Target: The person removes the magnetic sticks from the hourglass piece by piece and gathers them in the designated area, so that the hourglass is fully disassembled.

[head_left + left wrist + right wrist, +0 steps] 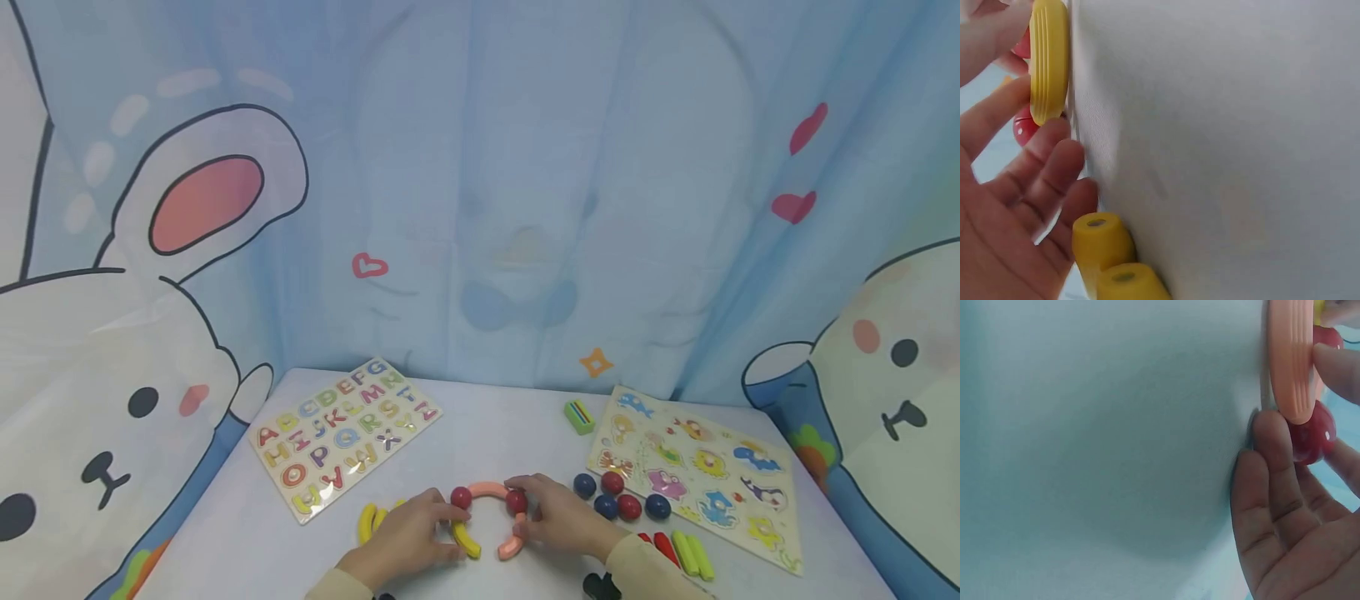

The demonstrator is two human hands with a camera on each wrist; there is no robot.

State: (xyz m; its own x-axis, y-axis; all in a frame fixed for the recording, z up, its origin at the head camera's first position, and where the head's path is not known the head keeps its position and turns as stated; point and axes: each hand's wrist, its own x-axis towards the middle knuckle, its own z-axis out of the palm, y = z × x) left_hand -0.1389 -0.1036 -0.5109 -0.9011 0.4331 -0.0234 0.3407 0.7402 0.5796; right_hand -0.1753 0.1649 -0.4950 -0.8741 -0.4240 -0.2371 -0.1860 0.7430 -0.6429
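A half ring stands out on the table, made of salmon-pink curved sticks, a yellow curved stick (467, 542) and red balls joined together. My left hand (408, 537) holds the yellow stick between thumb and fingers, right by the left red ball (461, 497). On the other side my right hand (562, 517) grips the lower pink curved stick (512, 546), its fingers round the right red ball (516, 502). The upper pink curved stick (487, 489) bridges the two balls. In the left wrist view, loose yellow sticks (1102, 240) with grey-centred ends lie beside the little finger.
Blue balls (657, 507) and red balls (628, 507) lie right of my right hand. Red sticks (665, 548) and lime-green sticks (693, 554) sit nearer. Behind are an alphabet board (352, 433), a sea-animal puzzle board (697, 475) and a small green striped block (579, 417).
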